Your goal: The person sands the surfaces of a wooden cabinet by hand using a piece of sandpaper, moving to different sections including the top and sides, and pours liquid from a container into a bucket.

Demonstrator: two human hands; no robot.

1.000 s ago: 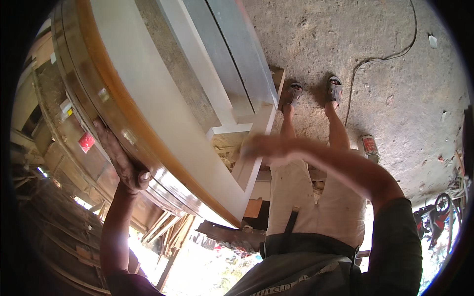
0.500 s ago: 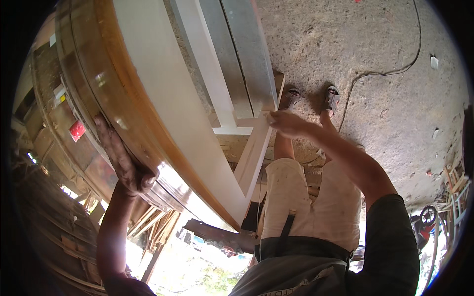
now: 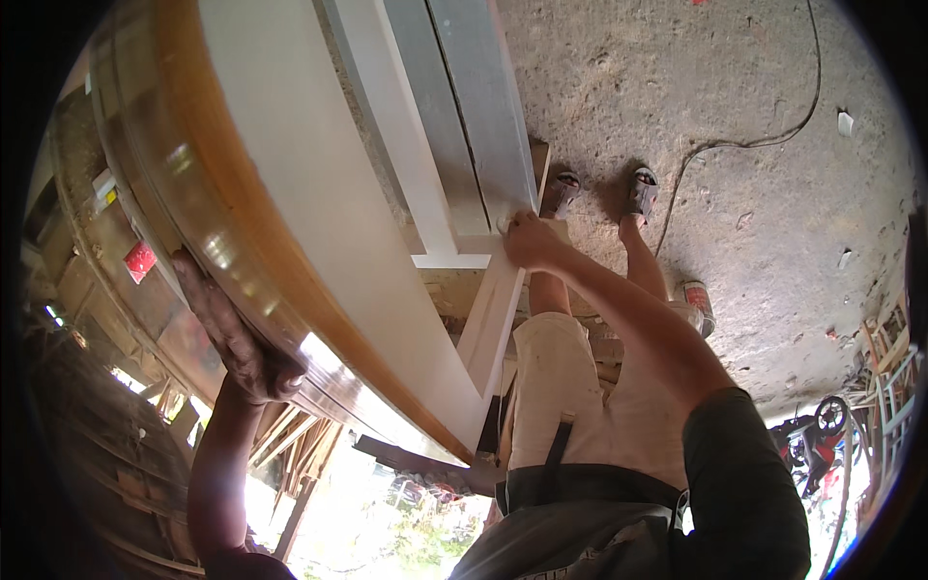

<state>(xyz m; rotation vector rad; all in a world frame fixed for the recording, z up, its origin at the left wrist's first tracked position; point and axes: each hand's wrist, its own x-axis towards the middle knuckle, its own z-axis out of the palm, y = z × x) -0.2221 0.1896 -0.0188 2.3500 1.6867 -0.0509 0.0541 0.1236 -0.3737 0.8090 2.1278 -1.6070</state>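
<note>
A large piece of furniture with a glossy brown rounded side (image 3: 232,145) and a white panel (image 3: 300,193) fills the left half. My left hand (image 3: 232,338) lies along the glossy brown side, fingers stretched out and flat against it. White frame bars (image 3: 406,135) join near the middle, beside a long grey board (image 3: 483,106) with a dark groove. At the end of that board, where it meets the white frame, my right hand (image 3: 532,240) is closed, fingers bent. A small pale edge shows at its fingertips; what it is I cannot make out.
A dark cable (image 3: 715,145) snakes over the rough concrete floor (image 3: 619,77). A reddish can (image 3: 697,300) stands beside my leg. Wood scraps (image 3: 884,358) and a red motorcycle (image 3: 822,445) are at the lower right. A dark bar (image 3: 425,459) lies below the furniture.
My right hand has moved slightly left and toward me, onto the end of the grey board. My left hand stays flat on the brown side. The reddish can has come into view.
</note>
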